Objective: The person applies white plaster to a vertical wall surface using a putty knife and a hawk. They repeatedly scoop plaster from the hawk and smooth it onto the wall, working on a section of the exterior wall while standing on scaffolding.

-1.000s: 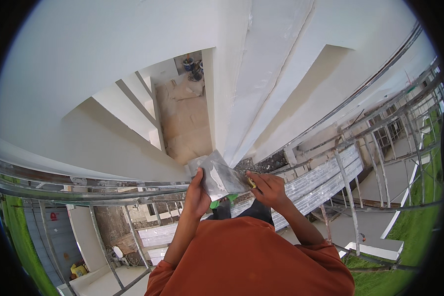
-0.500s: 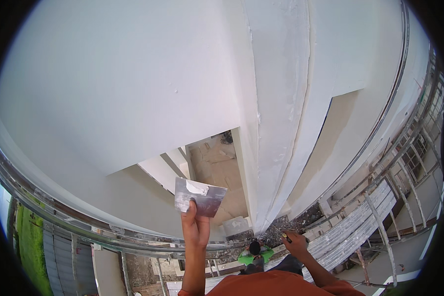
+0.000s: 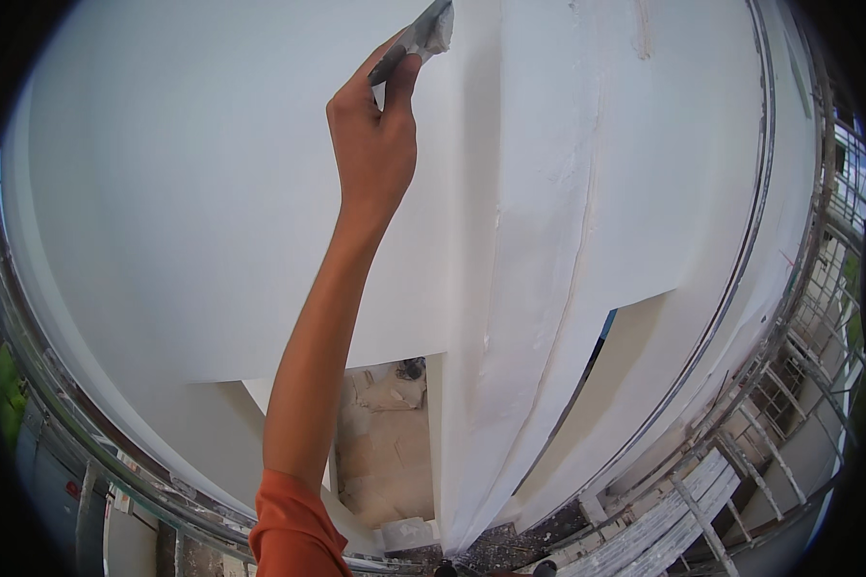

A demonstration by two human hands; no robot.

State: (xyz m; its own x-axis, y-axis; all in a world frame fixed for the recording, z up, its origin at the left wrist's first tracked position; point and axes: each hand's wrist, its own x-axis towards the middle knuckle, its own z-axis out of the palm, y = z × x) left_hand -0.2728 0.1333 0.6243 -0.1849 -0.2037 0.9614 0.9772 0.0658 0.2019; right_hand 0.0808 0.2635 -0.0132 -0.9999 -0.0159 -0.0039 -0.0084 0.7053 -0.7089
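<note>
Stretched high in front of me, my left hand grips a thin metal putty blade. The blade is tilted nearly edge-on to me, thumb on one side and fingers behind it. A lump of white putty clings to its right face near the top. Just right of the blade runs the inner corner of the white wall and a raised white column. Whether the blade touches the wall, I cannot tell. My right hand is out of the picture.
Long ridges run down the column. Below are a wall opening with a dusty floor behind it, and a narrower opening to the right. Metal scaffold rails curve round both sides. White-stained planks lie at lower right.
My left hand has risen from low down to the top of the view, the blade turning from face-on to nearly edge-on. My right hand, earlier holding a dark-handled tool, has left view.
</note>
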